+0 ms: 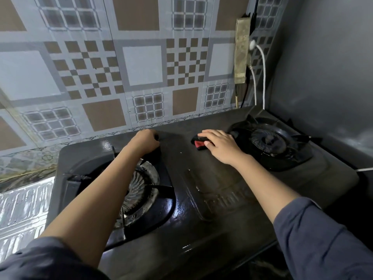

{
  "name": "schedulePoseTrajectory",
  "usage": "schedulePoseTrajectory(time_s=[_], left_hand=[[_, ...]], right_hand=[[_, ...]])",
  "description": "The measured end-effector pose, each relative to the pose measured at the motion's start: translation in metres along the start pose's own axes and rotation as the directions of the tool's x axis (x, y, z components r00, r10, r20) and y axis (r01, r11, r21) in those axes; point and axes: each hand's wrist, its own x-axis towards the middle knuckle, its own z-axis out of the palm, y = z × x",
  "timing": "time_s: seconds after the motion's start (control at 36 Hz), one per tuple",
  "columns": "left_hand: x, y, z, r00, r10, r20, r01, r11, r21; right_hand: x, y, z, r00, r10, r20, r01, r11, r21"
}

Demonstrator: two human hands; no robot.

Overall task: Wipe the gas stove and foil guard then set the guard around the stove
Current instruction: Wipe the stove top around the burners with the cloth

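Note:
A black two-burner gas stove [201,178] fills the lower middle of the view. My left hand [144,141] is curled over the stove's back edge, behind the left burner [137,190]. My right hand [220,145] lies flat on a black and red cloth [198,143], pressing it on the stove top between the burners, close to the right burner [270,141]. The patterned foil guard [113,73] stands behind the stove against the wall. An embossed silver foil panel [22,207] lies at the lower left beside the stove.
A grey wall [327,73] closes the right side. A power strip [241,51] hangs in the corner with white cables [262,77] running down behind the stove. Another white cable [366,169] shows at the right edge.

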Motion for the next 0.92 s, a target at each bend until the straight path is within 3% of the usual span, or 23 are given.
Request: schedulePoseTrajectory(time_s=[0.19, 0.42, 0.64, 0.92], left_hand=[[-0.001, 0.017, -0.005, 0.996, -0.011, 0.084, 0.002, 0.994, 0.106], [-0.006, 0.044, 0.005, 0.99, 0.036, 0.138, -0.059, 0.984, 0.171], [-0.019, 0.062, 0.028, 0.995, 0.042, 0.086, -0.058, 0.98, 0.192], [-0.056, 0.068, 0.041, 0.991, 0.114, 0.073, -0.128, 0.961, 0.246]], right_hand=[[-0.025, 0.01, -0.011, 0.994, -0.078, 0.072, 0.078, 0.997, 0.008], [-0.032, 0.014, -0.012, 0.998, 0.045, 0.041, -0.042, 0.997, -0.065], [-0.035, 0.017, -0.01, 0.979, 0.202, -0.023, -0.203, 0.978, -0.052], [-0.063, 0.014, -0.001, 0.959, 0.254, -0.129, -0.259, 0.966, -0.021]])
